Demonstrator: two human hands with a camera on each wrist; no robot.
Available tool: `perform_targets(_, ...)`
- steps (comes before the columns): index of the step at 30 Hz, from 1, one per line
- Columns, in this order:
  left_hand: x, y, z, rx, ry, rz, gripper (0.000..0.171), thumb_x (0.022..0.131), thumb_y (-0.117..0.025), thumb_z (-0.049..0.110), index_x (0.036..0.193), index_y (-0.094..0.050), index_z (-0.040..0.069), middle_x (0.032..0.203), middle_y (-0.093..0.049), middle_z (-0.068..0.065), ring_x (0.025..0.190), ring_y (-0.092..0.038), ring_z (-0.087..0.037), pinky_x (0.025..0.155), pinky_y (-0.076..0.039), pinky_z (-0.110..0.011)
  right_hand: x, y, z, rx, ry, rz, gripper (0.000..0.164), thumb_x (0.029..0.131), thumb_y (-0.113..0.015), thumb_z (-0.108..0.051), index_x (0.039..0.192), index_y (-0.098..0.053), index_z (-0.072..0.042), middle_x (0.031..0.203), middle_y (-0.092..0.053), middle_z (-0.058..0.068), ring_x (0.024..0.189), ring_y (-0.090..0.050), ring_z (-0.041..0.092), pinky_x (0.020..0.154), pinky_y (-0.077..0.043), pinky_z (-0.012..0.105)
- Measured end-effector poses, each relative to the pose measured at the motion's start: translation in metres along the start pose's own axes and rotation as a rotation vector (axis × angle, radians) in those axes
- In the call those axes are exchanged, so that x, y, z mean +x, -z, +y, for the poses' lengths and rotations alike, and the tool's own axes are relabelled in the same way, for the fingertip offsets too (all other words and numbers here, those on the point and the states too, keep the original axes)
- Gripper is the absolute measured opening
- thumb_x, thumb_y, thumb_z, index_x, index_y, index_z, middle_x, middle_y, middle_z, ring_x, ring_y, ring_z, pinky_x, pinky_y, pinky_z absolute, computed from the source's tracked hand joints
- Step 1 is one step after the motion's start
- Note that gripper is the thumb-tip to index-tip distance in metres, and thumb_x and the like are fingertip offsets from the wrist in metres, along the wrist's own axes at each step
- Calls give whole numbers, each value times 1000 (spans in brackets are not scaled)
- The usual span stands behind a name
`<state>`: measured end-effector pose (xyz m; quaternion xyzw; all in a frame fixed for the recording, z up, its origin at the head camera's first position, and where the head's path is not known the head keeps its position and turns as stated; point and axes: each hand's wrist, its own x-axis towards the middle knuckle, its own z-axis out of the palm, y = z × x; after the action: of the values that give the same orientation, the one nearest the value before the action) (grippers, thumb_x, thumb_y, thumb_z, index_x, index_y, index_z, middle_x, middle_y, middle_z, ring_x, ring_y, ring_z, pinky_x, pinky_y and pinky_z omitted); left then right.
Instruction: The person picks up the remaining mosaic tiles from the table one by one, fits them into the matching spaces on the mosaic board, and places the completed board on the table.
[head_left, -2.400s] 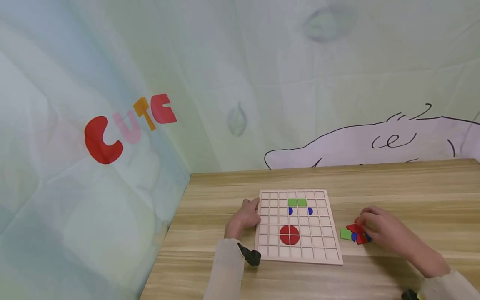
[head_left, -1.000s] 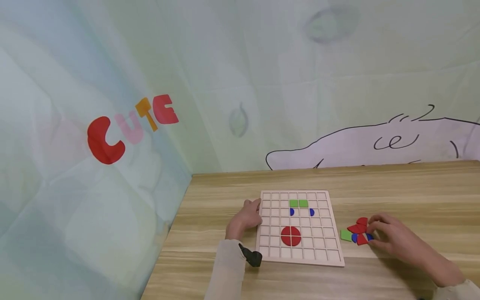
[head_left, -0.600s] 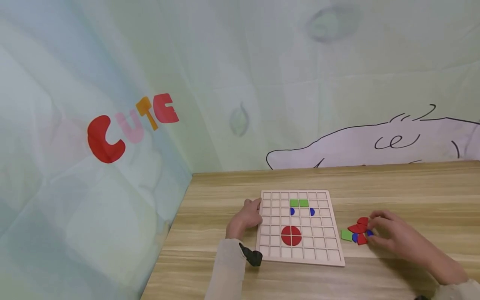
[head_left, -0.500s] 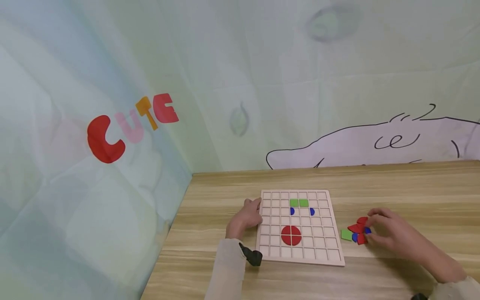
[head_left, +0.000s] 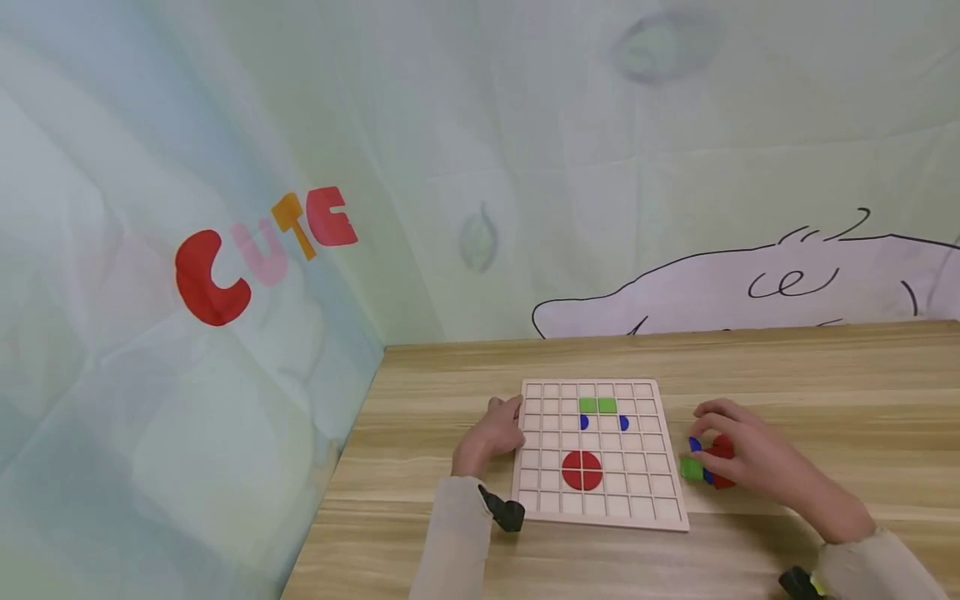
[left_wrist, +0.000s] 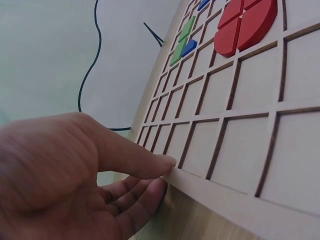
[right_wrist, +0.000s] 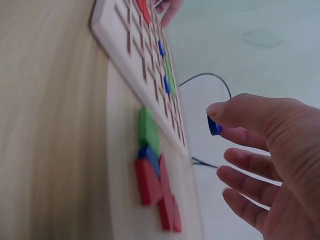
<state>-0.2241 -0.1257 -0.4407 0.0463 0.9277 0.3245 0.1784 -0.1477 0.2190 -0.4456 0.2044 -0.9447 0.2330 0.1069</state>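
My left hand [head_left: 491, 435] holds the left edge of a pale wooden grid board [head_left: 551, 482]. In the left wrist view the thumb lies on the rim, with the fingers curled below it. My right hand [head_left: 761, 462] is raised to the right of the board, pinching a blue half-round piece [right_wrist: 214, 126] between thumb and forefinger; its other fingers are loosely spread. Under that hand, a green square [head_left: 692, 469], a blue piece [right_wrist: 151, 160] and several red quarter-round pieces [right_wrist: 149, 182] lie in a small cluster, partly hidden in the head view.
Set in the board are two green squares [head_left: 597, 406], two blue half-rounds [head_left: 584, 422] and a full circle of red quarters [head_left: 572, 461]. The wooden table [head_left: 435, 375] meets a printed cloth wall [head_left: 450, 167] at its back and left.
The right hand has taken the blue half-round from the right side of the cluster and carried it left, over the pieces toward the board. The left hand has stayed at the board's edge.
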Motion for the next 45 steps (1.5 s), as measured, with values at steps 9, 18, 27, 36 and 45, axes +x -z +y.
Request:
perform_targets(9, 0, -1, 0, 2, 18, -3, 75, 80, -51, -5, 150, -31, 10, 129, -36, -18, 95, -43, -28, 72, -35, -34, 21, -12, -12, 23, 31, 16, 20, 76, -79, -18, 89, -64, -20, 115, -58, 9, 102, -57, 28, 86, -49, 47)
perform_targets(18, 1, -1, 0, 9, 1, -5, 73, 80, -50, -5, 150, -31, 9, 130, -35, -19, 96, -43, -28, 74, -35, -34, 38, -24, -25, 82, 6, -26, 18, 78, -77, -21, 91, -65, -17, 118, -58, 12, 109, -55, 32, 93, -47, 49)
perform_targets(27, 0, -1, 0, 4, 0, -5, 73, 81, -50, -5, 150, -30, 8, 131, -34, -20, 96, -43, -28, 75, -35, -35, 51, -42, -35, 91, -36, -59, 19, 78, -77, -22, 92, -66, -17, 122, -57, 12, 113, -53, 33, 94, -46, 50)
perform_targets(36, 1, -2, 0, 8, 5, -6, 74, 80, -50, -6, 150, -31, 9, 132, -34, -21, 94, -43, -29, 72, -35, -35, 64, -64, -51, -4, 36, -57, 20, 76, -79, -25, 90, -69, -15, 115, -59, 8, 104, -56, 26, 91, -47, 45)
perform_targets(45, 1, -1, 1, 26, 6, 1, 72, 82, -51, -5, 150, -32, 9, 131, -35, -20, 96, -43, -27, 75, -37, -36, 75, -77, -61, 1, 43, -68, 16, 78, -77, -26, 87, -70, -16, 113, -58, 5, 104, -53, 24, 92, -42, 47)
